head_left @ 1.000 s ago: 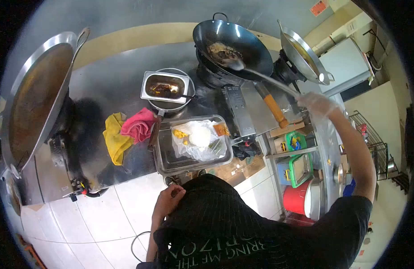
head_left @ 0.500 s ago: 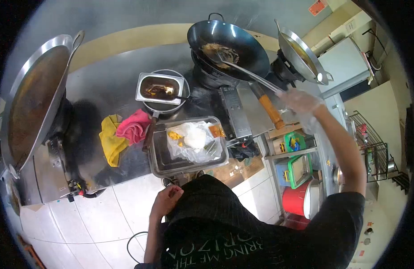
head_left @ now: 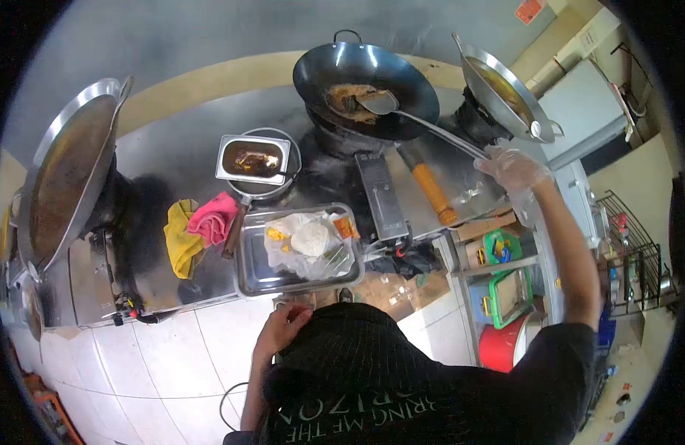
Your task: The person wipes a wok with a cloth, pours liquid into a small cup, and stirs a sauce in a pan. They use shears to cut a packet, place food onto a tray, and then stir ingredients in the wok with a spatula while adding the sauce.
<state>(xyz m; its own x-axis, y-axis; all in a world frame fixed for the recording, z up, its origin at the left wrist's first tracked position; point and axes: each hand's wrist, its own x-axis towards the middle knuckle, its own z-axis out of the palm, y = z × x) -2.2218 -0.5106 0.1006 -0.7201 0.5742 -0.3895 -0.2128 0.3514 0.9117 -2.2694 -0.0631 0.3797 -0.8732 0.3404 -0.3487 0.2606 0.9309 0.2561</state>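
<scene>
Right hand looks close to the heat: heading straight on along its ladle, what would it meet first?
Likely the wok, at its near rim: the right hand grips the ladle that runs into it. Depth is unclear, so it might clear the rim.

- The grey stainless-steel surface (head_left: 187,141) stretches out before me.
- A crumpled yellow cloth (head_left: 181,239) and a pink cloth (head_left: 213,220) lie touching on it.
- A rectangular steel tray (head_left: 247,276) sits just beside them.
- A black round wok (head_left: 324,70) rests at the back.

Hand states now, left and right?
Left hand: at the waist, grip cannot be told.
Right hand: gloved, closed on the ladle handle.
</scene>
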